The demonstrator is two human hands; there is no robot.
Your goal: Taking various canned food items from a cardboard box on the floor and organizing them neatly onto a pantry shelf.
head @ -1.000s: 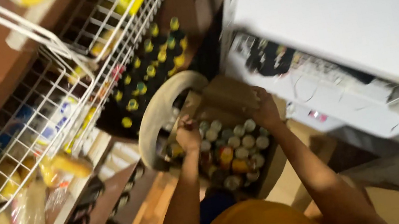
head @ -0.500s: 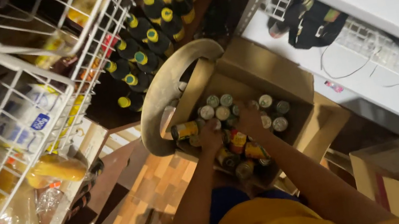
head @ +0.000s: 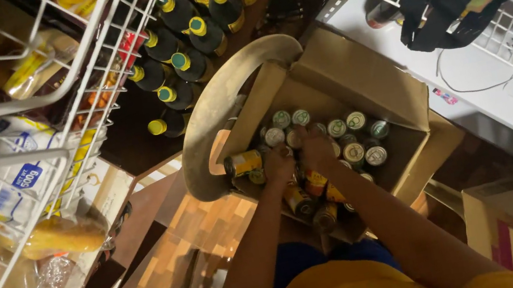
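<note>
1. Now, head view: both hands are down inside the open cardboard box (head: 358,80), among the cans (head: 348,138). A second ago the left hand was up at the box's 9 o'clock edge by the round tray and the right hand at its 2 o'clock flap; half a second ago both were dropping toward the middle.
2. Left hand (head: 279,164): fingers curled down onto cans at box centre, just beside a yellow-labelled can (head: 242,162) lying on its side at 9 o'clock. Whether it has closed on one, cannot tell; the fingertips are buried.
3. Right hand (head: 317,149): touching the left, knuckles up, fingers also down between can tops. Grip state: cannot tell.
4. Cans: upright ones with pale tops fill the box from 12 to 3 o'clock; several yellow-red ones lie tipped at 6 o'clock, under the forearms.
5. Round tray (head: 223,111) leans on the box's 9–11 o'clock side, rim touching the flap.
6. Surroundings: dark bottles with yellow and green caps (head: 181,37) at 11 o'clock, wire basket (head: 19,115) with bagged goods at 9 o'clock, white wire rack (head: 498,38) at 2 o'clock.
7. Read: hands went from handling the box edges to working the contents.
</note>
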